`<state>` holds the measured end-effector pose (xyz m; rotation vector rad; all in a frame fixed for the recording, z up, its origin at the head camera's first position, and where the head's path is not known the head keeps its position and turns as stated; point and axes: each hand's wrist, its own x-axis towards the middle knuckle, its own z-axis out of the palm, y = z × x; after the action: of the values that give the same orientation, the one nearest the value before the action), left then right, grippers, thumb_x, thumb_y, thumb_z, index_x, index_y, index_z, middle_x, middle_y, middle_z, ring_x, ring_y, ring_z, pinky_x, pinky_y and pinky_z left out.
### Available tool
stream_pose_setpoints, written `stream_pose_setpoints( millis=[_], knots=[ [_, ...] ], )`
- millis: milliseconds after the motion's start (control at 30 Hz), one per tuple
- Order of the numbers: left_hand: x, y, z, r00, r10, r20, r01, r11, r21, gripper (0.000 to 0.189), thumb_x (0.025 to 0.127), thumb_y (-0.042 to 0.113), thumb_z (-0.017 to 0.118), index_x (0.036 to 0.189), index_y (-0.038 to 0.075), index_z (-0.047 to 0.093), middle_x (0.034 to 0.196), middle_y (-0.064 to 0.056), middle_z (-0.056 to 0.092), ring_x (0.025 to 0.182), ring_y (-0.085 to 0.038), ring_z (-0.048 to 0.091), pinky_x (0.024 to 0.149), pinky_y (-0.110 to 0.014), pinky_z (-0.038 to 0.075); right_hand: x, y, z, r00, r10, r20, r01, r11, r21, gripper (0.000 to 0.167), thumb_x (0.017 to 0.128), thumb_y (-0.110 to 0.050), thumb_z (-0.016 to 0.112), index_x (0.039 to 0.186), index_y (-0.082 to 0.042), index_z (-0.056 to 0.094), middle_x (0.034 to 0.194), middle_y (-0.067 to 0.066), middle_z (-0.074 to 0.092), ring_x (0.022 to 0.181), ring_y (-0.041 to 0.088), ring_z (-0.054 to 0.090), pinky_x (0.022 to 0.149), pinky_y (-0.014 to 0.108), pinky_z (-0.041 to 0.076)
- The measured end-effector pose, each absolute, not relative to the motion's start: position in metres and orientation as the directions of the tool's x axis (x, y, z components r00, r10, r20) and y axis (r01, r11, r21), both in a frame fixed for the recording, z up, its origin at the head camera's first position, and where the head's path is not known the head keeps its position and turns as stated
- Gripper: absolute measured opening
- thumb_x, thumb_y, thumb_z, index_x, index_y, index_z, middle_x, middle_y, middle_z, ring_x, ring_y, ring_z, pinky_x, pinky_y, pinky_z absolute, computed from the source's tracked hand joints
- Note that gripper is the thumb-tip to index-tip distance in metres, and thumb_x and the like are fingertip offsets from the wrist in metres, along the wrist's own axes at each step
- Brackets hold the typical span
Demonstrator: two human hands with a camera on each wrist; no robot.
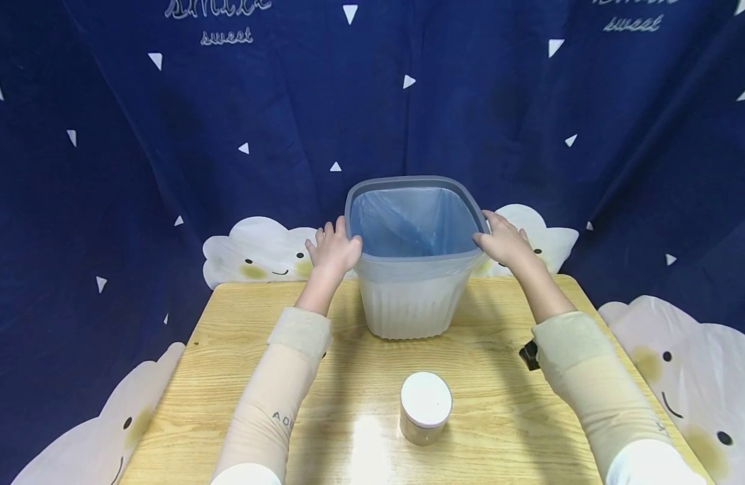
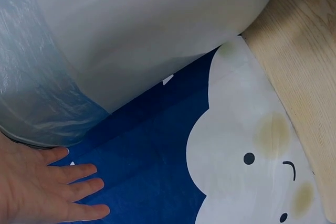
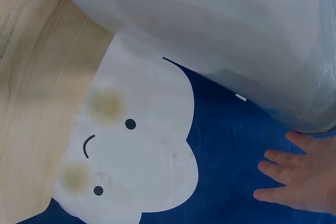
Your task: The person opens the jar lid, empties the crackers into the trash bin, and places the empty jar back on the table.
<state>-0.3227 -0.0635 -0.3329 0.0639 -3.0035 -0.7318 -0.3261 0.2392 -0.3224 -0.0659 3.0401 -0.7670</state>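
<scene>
A white trash can [image 1: 409,303] with a grey rim [image 1: 409,182] stands upright on the wooden table, lined with a translucent bluish trash bag [image 1: 415,219] folded over its top. My left hand [image 1: 335,250] is at the left side of the rim, thumb against it. In the left wrist view, that hand's fingers [image 2: 79,190] are straight and spread. On the opposite side, my right hand [image 1: 504,239] has its thumb over the rim. Its other fingers [image 3: 278,171] are extended and spread outside the can in the right wrist view.
Closer to me, a small jar [image 1: 426,407] with a white lid stands on the table [image 1: 360,377]. A small black object [image 1: 529,355] lies partly behind the right sleeve. Behind the table hangs a dark blue curtain [image 1: 287,101] with printed clouds and white triangles.
</scene>
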Motion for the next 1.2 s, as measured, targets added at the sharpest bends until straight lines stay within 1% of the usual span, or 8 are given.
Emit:
stream_pose_setpoints(
  millis=[333, 533, 600, 700, 867, 967, 1033, 1200],
  knots=[
    [-0.322, -0.064, -0.334, -0.998, -0.046, 0.035, -0.025, 0.885, 0.466, 0.061, 0.089, 0.034, 0.031, 0.145, 0.013, 0.021, 0.148, -0.017, 0.021, 0.136, -0.036, 0.015, 0.106, -0.059, 0.007, -0.325, 0.239, -0.323, -0.999, -0.042, 0.01, -0.042, 0.876, -0.481, 0.066, 0.088, -0.026, 0.041, 0.145, -0.003, 0.017, 0.148, 0.023, 0.019, 0.133, 0.044, 0.015, 0.104, 0.063, 0.001],
    [-0.322, -0.063, -0.335, -0.996, -0.064, 0.067, -0.026, 0.885, 0.465, 0.058, 0.091, 0.035, 0.033, 0.144, 0.013, 0.024, 0.146, -0.018, 0.025, 0.134, -0.036, 0.018, 0.105, -0.059, 0.008, -0.324, 0.239, -0.325, -0.998, -0.038, 0.054, -0.059, 0.877, -0.477, 0.065, 0.088, -0.029, 0.042, 0.144, -0.003, 0.021, 0.147, 0.023, 0.02, 0.133, 0.042, 0.017, 0.103, 0.064, 0.004],
    [-0.321, -0.063, -0.336, -0.993, -0.075, 0.095, -0.023, 0.886, 0.463, 0.056, 0.091, 0.036, 0.034, 0.142, 0.013, 0.028, 0.144, -0.018, 0.028, 0.133, -0.036, 0.021, 0.105, -0.058, 0.01, -0.323, 0.24, -0.327, -0.995, -0.031, 0.1, -0.075, 0.876, -0.476, 0.063, 0.088, -0.028, 0.042, 0.143, -0.003, 0.024, 0.146, 0.023, 0.023, 0.132, 0.042, 0.02, 0.103, 0.063, 0.007],
    [-0.321, -0.063, -0.338, -0.984, -0.092, 0.153, -0.012, 0.891, 0.453, 0.054, 0.091, 0.037, 0.036, 0.139, 0.011, 0.034, 0.141, -0.017, 0.034, 0.131, -0.034, 0.026, 0.105, -0.056, 0.013, -0.322, 0.239, -0.331, -0.978, -0.015, 0.21, -0.114, 0.877, -0.468, 0.059, 0.087, -0.027, 0.043, 0.139, -0.003, 0.031, 0.143, 0.023, 0.03, 0.13, 0.042, 0.026, 0.104, 0.059, 0.014],
    [-0.32, -0.062, -0.341, -0.96, -0.115, 0.257, 0.009, 0.898, 0.439, 0.052, 0.09, 0.037, 0.036, 0.133, 0.009, 0.041, 0.135, -0.015, 0.041, 0.126, -0.033, 0.032, 0.104, -0.054, 0.016, -0.32, 0.239, -0.337, -0.917, 0.008, 0.399, -0.182, 0.882, -0.435, 0.052, 0.086, -0.026, 0.045, 0.131, -0.002, 0.042, 0.137, 0.023, 0.039, 0.125, 0.041, 0.035, 0.104, 0.051, 0.022],
    [-0.319, -0.061, -0.344, -0.932, -0.124, 0.342, 0.045, 0.893, 0.447, 0.049, 0.089, 0.034, 0.037, 0.13, 0.008, 0.044, 0.13, -0.014, 0.045, 0.122, -0.032, 0.035, 0.102, -0.052, 0.018, -0.317, 0.239, -0.34, -0.872, 0.014, 0.489, -0.222, 0.879, -0.422, 0.047, 0.085, -0.027, 0.046, 0.126, -0.002, 0.048, 0.132, 0.021, 0.045, 0.122, 0.04, 0.039, 0.103, 0.049, 0.024],
    [-0.318, -0.061, -0.346, -0.896, -0.123, 0.426, 0.093, 0.887, 0.452, 0.046, 0.089, 0.031, 0.039, 0.127, 0.006, 0.047, 0.127, -0.014, 0.048, 0.119, -0.032, 0.038, 0.101, -0.049, 0.02, -0.315, 0.239, -0.342, -0.844, 0.02, 0.536, -0.248, 0.872, -0.423, 0.045, 0.086, -0.027, 0.047, 0.123, -0.002, 0.05, 0.129, 0.02, 0.048, 0.119, 0.039, 0.042, 0.102, 0.049, 0.026],
    [-0.317, -0.06, -0.354, -0.746, -0.106, 0.657, 0.247, 0.873, 0.421, 0.039, 0.087, 0.026, 0.042, 0.117, 0.004, 0.053, 0.117, -0.012, 0.054, 0.11, -0.03, 0.045, 0.097, -0.045, 0.027, -0.305, 0.242, -0.345, -0.79, 0.031, 0.612, -0.303, 0.848, -0.434, 0.04, 0.086, -0.026, 0.051, 0.119, -0.004, 0.054, 0.125, 0.017, 0.053, 0.118, 0.035, 0.045, 0.1, 0.049, 0.029]
  ],
)
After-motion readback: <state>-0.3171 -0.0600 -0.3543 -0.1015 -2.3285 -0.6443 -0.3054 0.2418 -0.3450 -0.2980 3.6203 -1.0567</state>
